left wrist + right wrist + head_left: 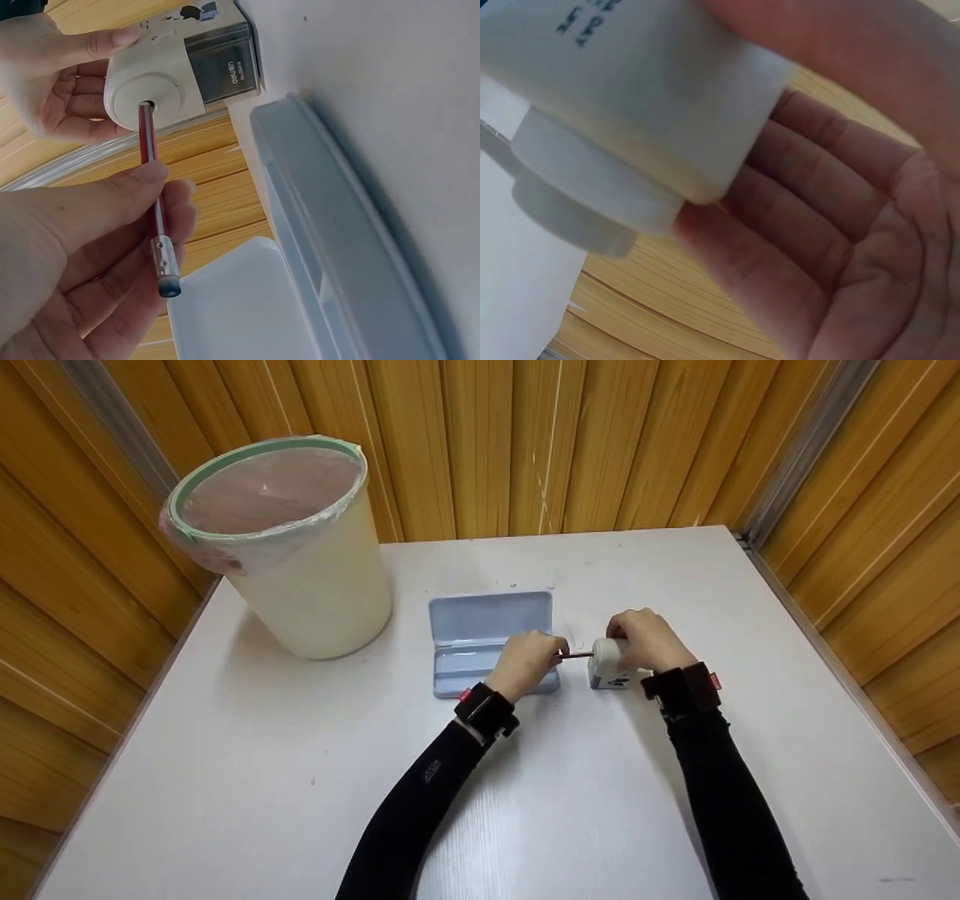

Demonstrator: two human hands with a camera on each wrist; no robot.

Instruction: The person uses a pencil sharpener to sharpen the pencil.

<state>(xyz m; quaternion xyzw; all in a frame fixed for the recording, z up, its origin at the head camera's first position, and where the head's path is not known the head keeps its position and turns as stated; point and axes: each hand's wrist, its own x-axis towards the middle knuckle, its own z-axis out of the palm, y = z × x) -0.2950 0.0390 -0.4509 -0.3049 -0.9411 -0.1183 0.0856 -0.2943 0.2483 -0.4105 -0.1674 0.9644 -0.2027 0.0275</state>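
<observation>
Sleeved forearms meet mid-table: left hand (525,660) pinches a thin, stiff red pencil (154,196) near its eraser end, tip in the sharpener (609,664). Right hand (646,639) wraps that light, smooth plastic body. Beside them an open pencil case (480,624); bin (289,544) near the far-left corner.

On the table (300,780), an open pencil case (480,637) lies centre, a lined bin (292,547) to its left and behind, a pencil sharpener (609,664) just to its right.
</observation>
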